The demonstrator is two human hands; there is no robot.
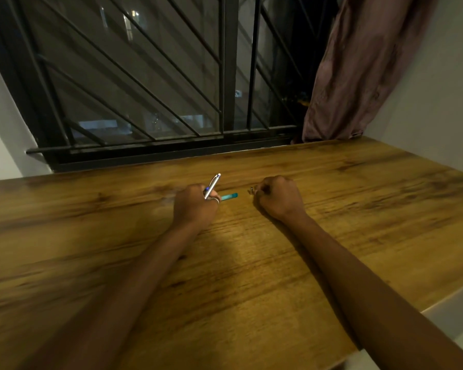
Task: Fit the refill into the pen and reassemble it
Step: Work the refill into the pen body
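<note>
Wood-grain laminate covers the tabletop [332, 209], and both bare forearms stretch across it toward a barred window [145, 76]. The left hand [194, 206] rests on the wood with its grip clamped on a silver pen barrel [212, 186], which rises out of the fingers and tilts away and to the right, its blue-and-white clicker end uppermost. A ring [216, 200] shows on one finger of that hand. Just to the right of the left grip, a teal pen section [230, 196] pokes out sideways, low over the wood; whether it is held or lying flat cannot be told. Further right, well clear of the teal piece, the right hand [278, 197] sits curled on the tabletop, its grip drawn together around a small dark metal part [251, 191] that shows just at its left edge. What that part is stays too small to tell. Beyond the right hand, a mauve curtain [358, 76] hangs by the wall.
</note>
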